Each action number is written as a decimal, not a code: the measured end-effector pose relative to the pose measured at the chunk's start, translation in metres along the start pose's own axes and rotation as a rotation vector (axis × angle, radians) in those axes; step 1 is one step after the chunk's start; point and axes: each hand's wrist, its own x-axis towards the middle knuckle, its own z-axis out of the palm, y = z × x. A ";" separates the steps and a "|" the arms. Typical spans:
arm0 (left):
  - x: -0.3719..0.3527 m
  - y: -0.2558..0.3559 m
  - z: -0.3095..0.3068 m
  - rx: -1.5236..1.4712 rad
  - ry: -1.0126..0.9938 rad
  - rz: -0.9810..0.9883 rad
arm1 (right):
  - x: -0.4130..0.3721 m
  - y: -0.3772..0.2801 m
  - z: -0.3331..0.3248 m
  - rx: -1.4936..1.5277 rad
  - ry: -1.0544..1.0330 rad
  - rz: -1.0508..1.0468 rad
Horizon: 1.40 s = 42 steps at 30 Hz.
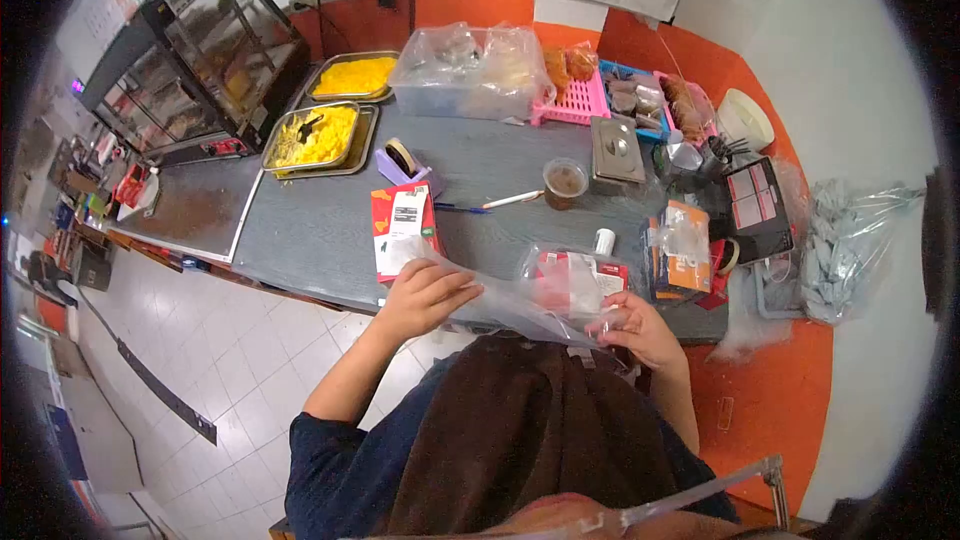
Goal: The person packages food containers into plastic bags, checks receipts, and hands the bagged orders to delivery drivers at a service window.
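A clear plastic bag [515,302] is stretched between my two hands at the table's front edge. My left hand [425,298] is closed on one end of it, beside a red and white box [403,222] with a printed label. The other end is pinched by my right hand [640,328]. Just behind the bag lies a red and white packet [570,268], partly covered by clear plastic. A small white cylinder [604,241] stands behind that packet. What the bag contains, if anything, I cannot make out.
Trays of yellow food [318,140] sit at the back left near a glass display case [215,50]. Behind are a plastic tub [440,90] and a pink basket [575,108]. A tape dispenser [405,162], a cup of brown liquid [565,180] and an orange box [683,245] stand nearer.
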 end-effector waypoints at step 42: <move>0.039 0.080 0.025 -1.095 -0.064 -0.764 | 0.050 0.034 0.070 -0.069 0.217 -0.033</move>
